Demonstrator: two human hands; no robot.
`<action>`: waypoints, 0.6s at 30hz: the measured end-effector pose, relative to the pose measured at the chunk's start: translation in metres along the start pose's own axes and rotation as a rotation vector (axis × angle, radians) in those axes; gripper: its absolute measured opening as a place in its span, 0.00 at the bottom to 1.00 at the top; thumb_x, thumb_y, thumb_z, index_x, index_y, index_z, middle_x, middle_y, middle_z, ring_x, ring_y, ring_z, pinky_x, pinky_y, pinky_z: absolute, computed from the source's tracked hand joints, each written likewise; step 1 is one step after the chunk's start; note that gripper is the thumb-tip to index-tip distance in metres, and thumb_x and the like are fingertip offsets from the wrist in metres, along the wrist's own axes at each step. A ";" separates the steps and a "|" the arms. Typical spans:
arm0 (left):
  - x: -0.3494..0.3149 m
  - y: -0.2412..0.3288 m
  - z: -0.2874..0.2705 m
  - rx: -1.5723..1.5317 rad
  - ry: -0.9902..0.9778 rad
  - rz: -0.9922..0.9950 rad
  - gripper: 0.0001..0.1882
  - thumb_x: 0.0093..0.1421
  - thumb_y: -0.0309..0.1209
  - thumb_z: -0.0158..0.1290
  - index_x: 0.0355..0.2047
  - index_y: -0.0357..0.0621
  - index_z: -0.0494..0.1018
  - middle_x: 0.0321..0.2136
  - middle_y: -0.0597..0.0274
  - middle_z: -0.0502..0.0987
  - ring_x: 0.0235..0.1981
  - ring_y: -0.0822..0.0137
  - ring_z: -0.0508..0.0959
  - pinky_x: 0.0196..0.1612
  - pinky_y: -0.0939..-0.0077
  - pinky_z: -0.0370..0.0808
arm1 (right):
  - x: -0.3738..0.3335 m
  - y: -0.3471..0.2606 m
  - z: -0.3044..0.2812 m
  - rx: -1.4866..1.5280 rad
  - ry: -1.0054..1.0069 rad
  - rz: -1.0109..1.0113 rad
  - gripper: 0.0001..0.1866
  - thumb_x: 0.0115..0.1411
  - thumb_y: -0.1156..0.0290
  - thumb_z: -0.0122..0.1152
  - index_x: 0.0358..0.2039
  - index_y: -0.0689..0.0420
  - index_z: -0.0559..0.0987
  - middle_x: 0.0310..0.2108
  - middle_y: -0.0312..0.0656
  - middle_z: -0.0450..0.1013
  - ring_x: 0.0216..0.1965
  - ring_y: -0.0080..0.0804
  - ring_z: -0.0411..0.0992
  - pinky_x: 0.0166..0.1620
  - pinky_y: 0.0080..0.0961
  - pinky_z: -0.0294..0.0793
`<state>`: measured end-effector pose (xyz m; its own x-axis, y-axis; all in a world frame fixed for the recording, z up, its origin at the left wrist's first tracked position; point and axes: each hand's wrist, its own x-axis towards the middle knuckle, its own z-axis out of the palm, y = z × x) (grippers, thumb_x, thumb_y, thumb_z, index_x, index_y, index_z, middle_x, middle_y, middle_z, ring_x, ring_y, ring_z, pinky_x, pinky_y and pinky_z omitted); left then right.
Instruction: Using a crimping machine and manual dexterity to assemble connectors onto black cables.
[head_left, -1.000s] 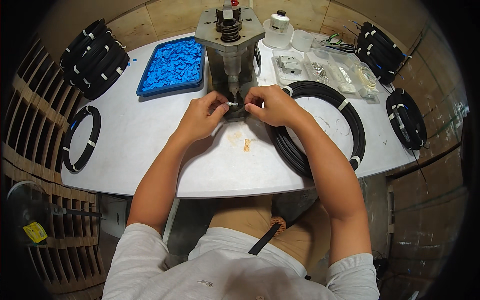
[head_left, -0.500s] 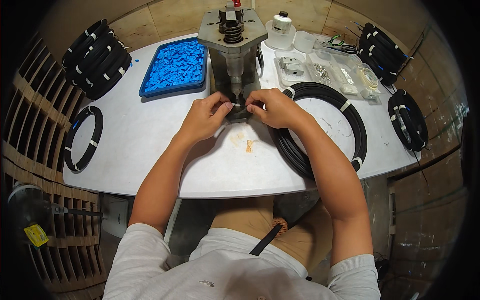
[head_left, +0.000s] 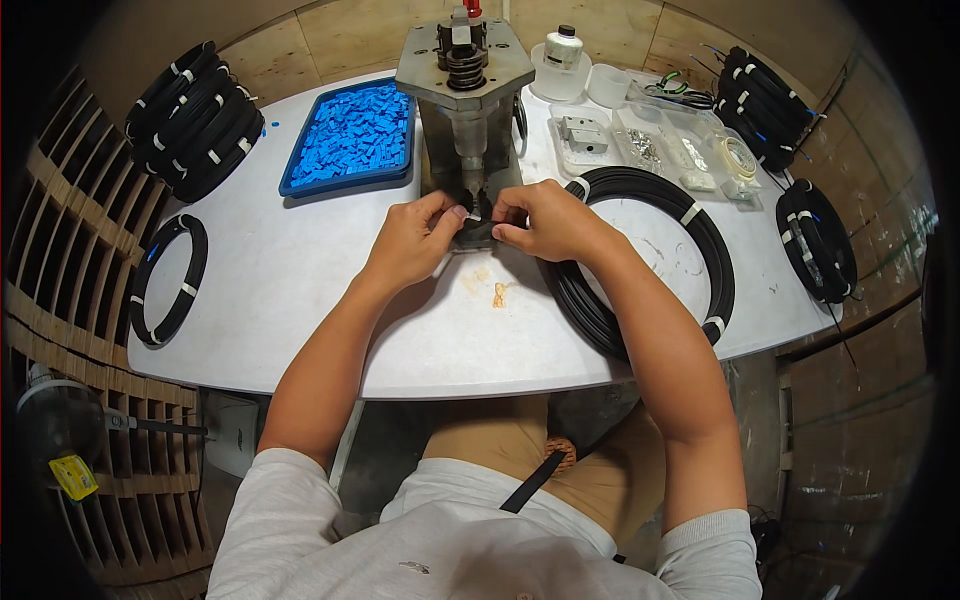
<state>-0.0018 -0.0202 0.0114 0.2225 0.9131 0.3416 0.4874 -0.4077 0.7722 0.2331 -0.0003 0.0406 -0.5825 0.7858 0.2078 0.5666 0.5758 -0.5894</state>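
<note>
A metal press (head_left: 466, 120) with a spring and a threaded-looking shaft stands at the back middle of the table. At its base, under the shaft, my two hands face each other. My left hand (head_left: 412, 238) is closed in a pinch, with a tiny pale piece (head_left: 474, 215) showing at its fingertips. My right hand (head_left: 548, 222) also pinches, a short way to the right; what sits in its fingers is too small and dark to make out. A large coil of black cable (head_left: 718, 262) lies by my right wrist, partly hidden by my forearm.
Left of the press is a dark blue tray (head_left: 290, 187) of small blue pieces. Black coils (head_left: 190, 120) are stacked at the far left, with a single coil (head_left: 140, 290) nearer. At right are a white bottle (head_left: 563, 50), clear boxes (head_left: 640, 150) and more coils (head_left: 815, 240).
Both hands stay at the press base with small finger shifts. My right hand has dropped very slightly, and the pale piece at my left fingertips now sits at a different angle.
</note>
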 end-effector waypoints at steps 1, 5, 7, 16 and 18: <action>0.000 0.002 -0.001 -0.001 -0.001 0.001 0.17 0.67 0.39 0.54 0.35 0.35 0.80 0.26 0.50 0.83 0.25 0.64 0.81 0.33 0.70 0.76 | 0.000 0.000 0.000 -0.001 0.000 0.001 0.09 0.58 0.69 0.70 0.34 0.61 0.82 0.27 0.47 0.81 0.29 0.37 0.79 0.36 0.31 0.77; 0.000 0.003 -0.006 0.052 -0.083 -0.033 0.15 0.69 0.35 0.53 0.37 0.32 0.78 0.31 0.51 0.85 0.36 0.65 0.85 0.43 0.71 0.79 | 0.000 0.000 0.001 0.005 -0.001 0.001 0.09 0.58 0.70 0.70 0.34 0.61 0.82 0.28 0.47 0.81 0.29 0.37 0.80 0.37 0.31 0.77; 0.000 0.001 -0.006 0.051 -0.091 -0.027 0.15 0.69 0.35 0.53 0.37 0.32 0.78 0.31 0.51 0.85 0.36 0.65 0.85 0.43 0.71 0.79 | 0.001 0.000 0.001 0.001 0.004 -0.018 0.08 0.58 0.70 0.70 0.34 0.61 0.82 0.28 0.47 0.81 0.29 0.37 0.80 0.37 0.31 0.77; -0.001 -0.003 -0.004 -0.055 -0.056 0.059 0.16 0.65 0.38 0.56 0.36 0.33 0.78 0.29 0.48 0.83 0.31 0.61 0.82 0.39 0.68 0.77 | 0.001 -0.002 -0.001 0.000 -0.033 0.036 0.09 0.57 0.70 0.69 0.35 0.61 0.84 0.31 0.50 0.82 0.32 0.44 0.81 0.40 0.33 0.79; -0.001 -0.001 -0.005 -0.031 -0.055 0.058 0.17 0.65 0.39 0.57 0.35 0.34 0.78 0.29 0.49 0.83 0.32 0.61 0.83 0.39 0.68 0.78 | 0.000 0.000 0.000 -0.002 -0.001 0.004 0.08 0.58 0.71 0.68 0.35 0.61 0.83 0.29 0.50 0.82 0.32 0.44 0.80 0.40 0.34 0.79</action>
<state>-0.0066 -0.0203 0.0125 0.2962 0.8861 0.3565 0.4466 -0.4584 0.7684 0.2333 -0.0002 0.0405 -0.5808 0.7880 0.2041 0.5700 0.5727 -0.5892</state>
